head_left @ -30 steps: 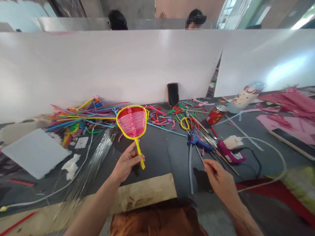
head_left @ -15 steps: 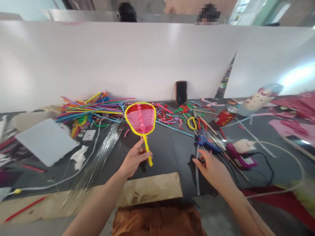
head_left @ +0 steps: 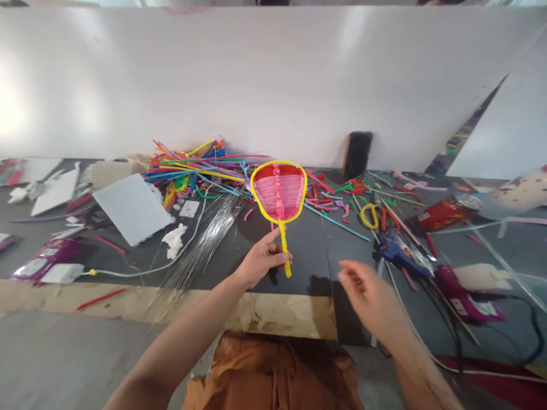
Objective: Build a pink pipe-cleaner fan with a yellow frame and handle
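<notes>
1. Plainly held in the left hand point(head_left: 261, 263), with thumb and fingers closed around the yellow handle point(head_left: 284, 242) of a pink-and-red fan point(head_left: 293, 196).
2. Lifted above the dark table point(head_left: 311, 245), near the middle of the view and ahead of the brown clothing point(head_left: 273, 373).
3. Pointing away from the body along its long axis, from handle end nearest to broad head farthest, with a slight lean to the left.
4. Not touched by the right hand point(head_left: 370, 293), itself blurred, loosely bent at the fingers, gapped at the thumb and without anything visible in its grip.
5. Judged as the relation that counts: left of the right fingertips and apart from them, with the handle end closer to those fingertips than the broad head.
6. Beyond the right hand, to its right, near a blue glue gun point(head_left: 401, 257); farther off, near a red can point(head_left: 447, 214) and a phone point(head_left: 358, 155) leaning against the white board point(head_left: 256, 80).
</notes>
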